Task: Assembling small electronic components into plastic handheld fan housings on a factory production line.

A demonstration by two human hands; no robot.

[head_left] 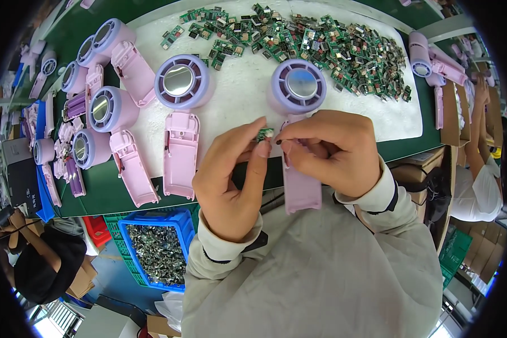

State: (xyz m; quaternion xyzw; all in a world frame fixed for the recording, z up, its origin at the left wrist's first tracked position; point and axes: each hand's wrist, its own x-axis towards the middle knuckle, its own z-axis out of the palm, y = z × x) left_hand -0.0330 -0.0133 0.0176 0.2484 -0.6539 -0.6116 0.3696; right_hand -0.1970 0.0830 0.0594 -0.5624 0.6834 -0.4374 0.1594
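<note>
L hand (pixel 226 174): pinches sm. green PCB (pixel 265 134), thumb + fingertip. R hand (pixel 338 151): fingertips together just beside PCB, above pink handle shell (pixel 302 194); lilac fan head (pixel 298 87) at shell's far end. Counter (pixel 431 129), green, w/ white sheet (pixel 239 84): lg. PCB pile (pixel 343 53), far side; addl. fan heads (pixel 179 81) + shells (pixel 180 160), L side. Blue crate (pixel 182 225), sm. parts (pixel 158 253), below.

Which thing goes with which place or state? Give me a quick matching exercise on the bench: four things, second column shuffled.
Things
1. Left hand
2. Right hand
3. Pile of loose boards
4. Blue bin

Place or state
A. Lower than the table, full of small parts
B. Pinching a small green circuit board
C. Spread over the far part of the white sheet
D. Over a pink casing

Pairs: 1-B, 2-D, 3-C, 4-A
</note>
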